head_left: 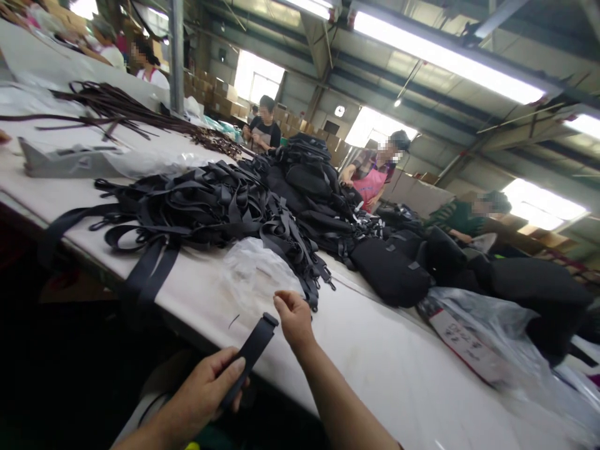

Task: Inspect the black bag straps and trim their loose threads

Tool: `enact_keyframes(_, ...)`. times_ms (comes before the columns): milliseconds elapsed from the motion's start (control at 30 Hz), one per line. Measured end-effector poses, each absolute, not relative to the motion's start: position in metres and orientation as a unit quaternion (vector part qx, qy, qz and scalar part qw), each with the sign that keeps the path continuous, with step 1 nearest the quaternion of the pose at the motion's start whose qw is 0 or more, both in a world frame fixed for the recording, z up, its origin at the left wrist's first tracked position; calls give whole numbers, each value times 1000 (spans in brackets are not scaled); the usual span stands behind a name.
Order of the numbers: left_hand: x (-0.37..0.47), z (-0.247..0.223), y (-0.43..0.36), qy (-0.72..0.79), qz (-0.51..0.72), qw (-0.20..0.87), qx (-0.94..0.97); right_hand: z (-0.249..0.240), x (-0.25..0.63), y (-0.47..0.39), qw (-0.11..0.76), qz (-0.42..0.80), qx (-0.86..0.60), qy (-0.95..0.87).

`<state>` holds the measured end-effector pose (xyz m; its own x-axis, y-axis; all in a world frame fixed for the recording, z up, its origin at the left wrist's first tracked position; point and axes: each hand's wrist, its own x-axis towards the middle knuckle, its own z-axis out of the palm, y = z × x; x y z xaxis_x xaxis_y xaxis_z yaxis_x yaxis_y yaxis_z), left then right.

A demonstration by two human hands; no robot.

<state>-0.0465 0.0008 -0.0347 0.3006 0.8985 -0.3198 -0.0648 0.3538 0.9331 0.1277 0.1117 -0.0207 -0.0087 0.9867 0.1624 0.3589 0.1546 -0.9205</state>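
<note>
My left hand (pixel 218 381) grips a folded black webbing strap (pixel 255 344) at the table's front edge. A buckle-like piece (pixel 270 319) caps the strap's upper end. Just right of that end is my right hand (pixel 295 315), raised, thumb and fingertips pinched together; whether anything tiny is between them cannot be made out. It is apart from the strap. Behind it lies a crumpled clear plastic bag (pixel 255 272). Beyond the bag spreads a heap of black straps (pixel 201 203) with snap hooks, some hanging over the table edge.
The white table (pixel 360 350) bears piled black bags (pixel 389 269) on the right, beside a plastic-wrapped sign (pixel 462 344). Brown strips (pixel 117 103) lie at the far left near a metal post (pixel 176 56). Several people work around the table. A short dark thread (pixel 234 321) lies near the strap.
</note>
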Motion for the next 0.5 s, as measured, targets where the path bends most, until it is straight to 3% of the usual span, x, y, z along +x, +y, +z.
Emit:
enact_keyframes(300, -63, -59, 2, 439, 360, 664, 486, -37, 100, 174, 232, 160, -584, -761)
enact_keyframes(500, -71, -74, 7, 458, 358, 668, 465, -37, 84, 208, 190, 109, -577, -787)
